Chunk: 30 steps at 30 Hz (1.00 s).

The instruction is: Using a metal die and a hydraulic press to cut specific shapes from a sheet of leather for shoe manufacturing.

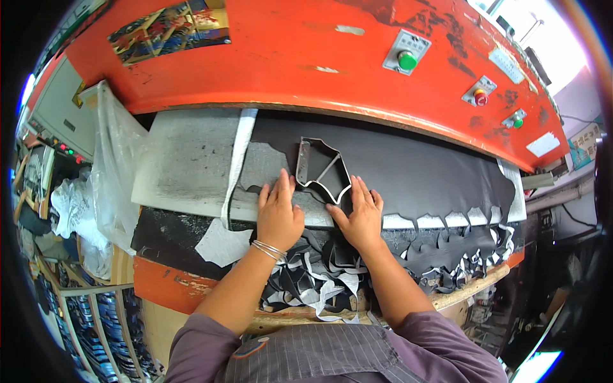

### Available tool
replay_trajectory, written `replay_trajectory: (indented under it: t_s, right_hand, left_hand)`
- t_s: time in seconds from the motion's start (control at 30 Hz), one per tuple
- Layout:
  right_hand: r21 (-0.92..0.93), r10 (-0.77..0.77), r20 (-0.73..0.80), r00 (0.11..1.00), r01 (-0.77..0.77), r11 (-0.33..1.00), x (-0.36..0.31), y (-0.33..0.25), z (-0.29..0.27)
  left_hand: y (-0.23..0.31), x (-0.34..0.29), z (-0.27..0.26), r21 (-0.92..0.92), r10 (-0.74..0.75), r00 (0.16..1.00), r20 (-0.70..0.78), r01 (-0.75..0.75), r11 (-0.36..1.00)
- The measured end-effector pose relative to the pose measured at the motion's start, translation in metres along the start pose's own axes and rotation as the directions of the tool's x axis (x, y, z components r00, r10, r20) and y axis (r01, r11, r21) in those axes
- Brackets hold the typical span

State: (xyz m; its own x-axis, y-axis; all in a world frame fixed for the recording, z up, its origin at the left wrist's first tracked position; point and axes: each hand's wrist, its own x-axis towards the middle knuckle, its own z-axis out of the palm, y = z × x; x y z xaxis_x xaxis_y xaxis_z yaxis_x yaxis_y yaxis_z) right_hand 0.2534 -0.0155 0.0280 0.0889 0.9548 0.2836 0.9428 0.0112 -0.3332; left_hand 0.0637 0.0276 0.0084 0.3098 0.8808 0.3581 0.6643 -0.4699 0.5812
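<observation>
Your left hand point(280, 214), fingers straight, lies beside a metal frame point(329, 168) on black sheeting point(421, 169). Your right hand point(361, 218) spreads at the frame's corner, grip unclear.

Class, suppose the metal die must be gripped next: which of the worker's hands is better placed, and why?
Probably the right hand: its thumb and fingers bracket the near right corner of the metal die. The left hand lies only along its left side.

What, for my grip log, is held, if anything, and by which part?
The left hand holds nothing. The right hand is at the metal frame's near corner; a grip cannot be confirmed.
</observation>
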Motion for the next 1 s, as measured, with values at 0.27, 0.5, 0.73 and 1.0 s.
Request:
replay_trajectory:
  t_s: [0.27, 0.5, 0.73, 1.0]
  right_hand:
    - [0.12, -0.019, -0.079, 0.997, 0.028, 0.992, 0.014, 0.003, 0.008]
    - [0.076, -0.029, -0.04, 0.999, 0.032, 0.997, 0.016, 0.001, 0.004]
    - [0.017, -0.002, -0.079, 0.997, 0.003, 1.0, 0.004, -0.001, -0.002]
    - [0.625, 0.161, -0.227, 0.96, 0.017, 0.78, -0.012, 0.083, -0.087]
  left_hand:
    - [0.002, 0.009, 0.0, 0.14, 0.031, 0.999, -0.033, -0.026, 0.99]
    - [0.004, 0.012, 0.002, 0.175, 0.066, 0.993, -0.099, -0.048, 0.983]
    - [0.017, 0.005, -0.001, 0.113, 0.002, 0.996, -0.094, 0.009, 0.994]
    - [0.066, 0.002, -0.017, -0.187, -0.149, 0.937, -0.315, 0.092, 0.978]
